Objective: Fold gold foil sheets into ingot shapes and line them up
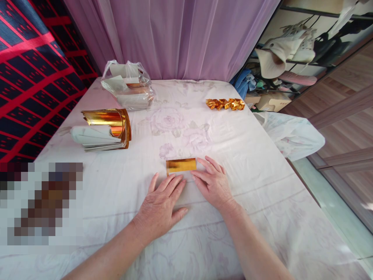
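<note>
A small rectangle of gold foil paper lies flat on the flowered cloth in front of me. My left hand rests palm down, fingers stretched out, its fingertips at the paper's near edge. At the paper's right end is my right hand, fingers extended and slightly spread, the tips touching or just beside its edge. Farther left stands a curled stack of gold foil sheets with white backs. Several folded gold foil pieces sit in a row at the far right of the table.
A clear plastic bag with paper stacks stands at the back left of the cloth-covered table. A blurred patch hides the left front. Beyond the right edge are a white plastic bag and shelves with caps.
</note>
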